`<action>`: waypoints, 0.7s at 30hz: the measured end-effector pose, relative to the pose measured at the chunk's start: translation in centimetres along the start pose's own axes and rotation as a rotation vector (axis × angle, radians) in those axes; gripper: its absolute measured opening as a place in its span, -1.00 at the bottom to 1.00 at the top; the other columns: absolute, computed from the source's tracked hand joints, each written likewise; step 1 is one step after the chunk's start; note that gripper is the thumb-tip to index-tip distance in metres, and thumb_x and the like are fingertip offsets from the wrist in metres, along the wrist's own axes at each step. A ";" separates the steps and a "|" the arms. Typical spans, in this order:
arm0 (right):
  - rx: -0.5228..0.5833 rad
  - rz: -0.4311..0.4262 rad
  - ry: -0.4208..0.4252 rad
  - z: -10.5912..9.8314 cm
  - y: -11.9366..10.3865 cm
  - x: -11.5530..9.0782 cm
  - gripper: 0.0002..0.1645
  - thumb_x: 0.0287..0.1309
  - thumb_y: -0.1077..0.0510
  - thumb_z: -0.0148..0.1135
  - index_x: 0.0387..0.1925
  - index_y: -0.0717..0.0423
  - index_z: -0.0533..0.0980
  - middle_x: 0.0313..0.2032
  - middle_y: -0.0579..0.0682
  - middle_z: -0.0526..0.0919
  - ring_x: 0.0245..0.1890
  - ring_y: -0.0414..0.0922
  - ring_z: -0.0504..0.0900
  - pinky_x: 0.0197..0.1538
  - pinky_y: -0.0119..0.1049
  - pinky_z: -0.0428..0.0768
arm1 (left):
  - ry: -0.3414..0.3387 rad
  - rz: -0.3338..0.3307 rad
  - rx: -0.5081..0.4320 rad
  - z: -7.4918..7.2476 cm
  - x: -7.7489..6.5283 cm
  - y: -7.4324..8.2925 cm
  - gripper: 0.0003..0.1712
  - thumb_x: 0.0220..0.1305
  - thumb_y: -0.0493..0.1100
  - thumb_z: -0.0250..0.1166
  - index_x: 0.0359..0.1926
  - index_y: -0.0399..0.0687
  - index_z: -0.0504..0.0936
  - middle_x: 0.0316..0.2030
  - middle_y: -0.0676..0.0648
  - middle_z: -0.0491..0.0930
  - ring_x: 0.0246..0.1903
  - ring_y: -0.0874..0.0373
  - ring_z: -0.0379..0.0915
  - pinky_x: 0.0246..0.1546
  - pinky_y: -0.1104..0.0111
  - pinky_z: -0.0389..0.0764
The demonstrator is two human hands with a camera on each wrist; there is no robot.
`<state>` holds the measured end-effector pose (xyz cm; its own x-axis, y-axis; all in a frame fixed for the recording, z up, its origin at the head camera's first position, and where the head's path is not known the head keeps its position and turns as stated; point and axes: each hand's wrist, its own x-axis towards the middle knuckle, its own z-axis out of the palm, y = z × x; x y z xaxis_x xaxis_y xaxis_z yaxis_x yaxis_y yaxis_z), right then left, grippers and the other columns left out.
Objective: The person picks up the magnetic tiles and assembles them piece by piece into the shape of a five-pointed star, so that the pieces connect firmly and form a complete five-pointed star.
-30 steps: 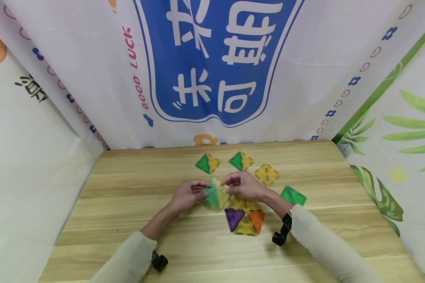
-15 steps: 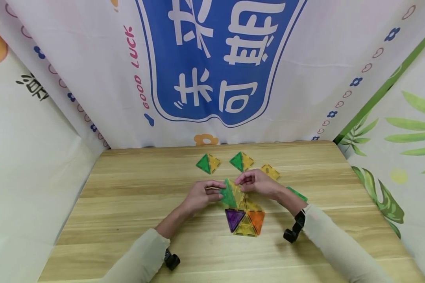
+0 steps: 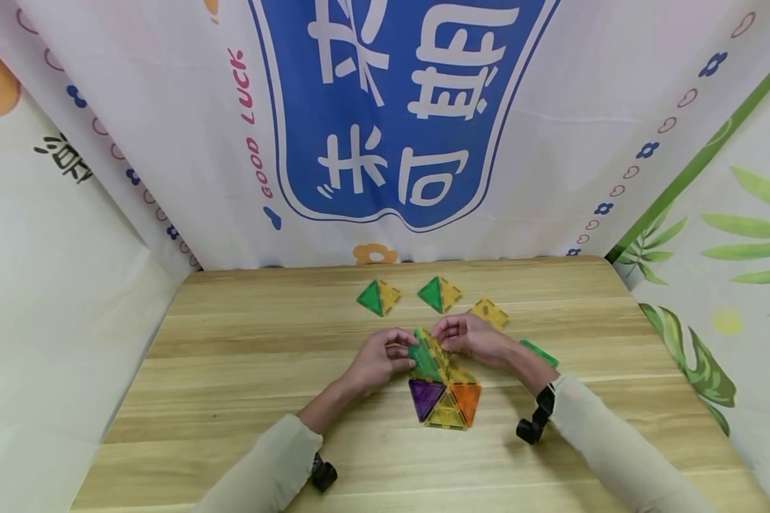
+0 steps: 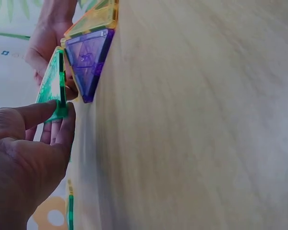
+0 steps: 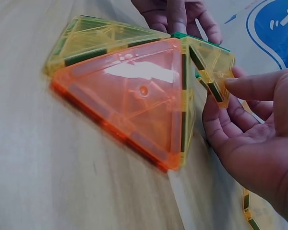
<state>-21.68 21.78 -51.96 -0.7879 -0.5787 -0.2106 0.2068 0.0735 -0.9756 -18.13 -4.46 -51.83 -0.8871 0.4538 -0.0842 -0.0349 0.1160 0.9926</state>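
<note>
My left hand [image 3: 377,360] pinches a translucent green triangular magnetic tile [image 4: 52,84] between thumb and fingers. Joined to it edge to edge is a yellow triangular tile [image 5: 213,60], which my right hand [image 3: 471,338] pinches by its corner. The pair is raised and tilted at the back of a group of joined tiles. In that group are a purple triangle [image 3: 425,397], a yellow triangle [image 3: 446,413] at the front, an orange triangle [image 5: 129,91] and more yellow behind, partly hidden. In the right wrist view the raised pair meets the group near the orange tile's upper corner.
Two green-and-yellow tile pairs, a left one [image 3: 378,297] and a right one [image 3: 439,294], lie near the table's back edge. A yellow tile pair [image 3: 490,313] and a green piece [image 3: 540,352] sit partly behind my right arm. A printed cloth [image 3: 231,235] hangs behind the wooden table [image 3: 199,399].
Both hands have carried the green-and-yellow pair to the right, onto the back of the tile group. The pair now tilts more. The other tiles stay where they were.
</note>
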 end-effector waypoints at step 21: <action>-0.590 -0.194 0.210 2.1 -0.6 -4.5 -0.77 0.41 0.22 0.36 0.02 0.24 0.68 -0.05 0.10 0.76 -0.06 -0.04 0.74 0.00 -0.33 0.74 | -0.022 0.349 0.528 -0.8 0.1 1.4 -0.62 0.26 -0.41 0.50 0.09 -0.26 0.66 0.14 -0.22 0.63 0.20 -0.10 0.57 0.25 0.05 0.63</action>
<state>-16.99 22.61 -50.29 -0.8876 -0.4601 0.0229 -0.2562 0.4516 -0.8547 -18.67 -4.93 -50.40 -0.7954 0.5609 0.2296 0.4918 0.3759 0.7854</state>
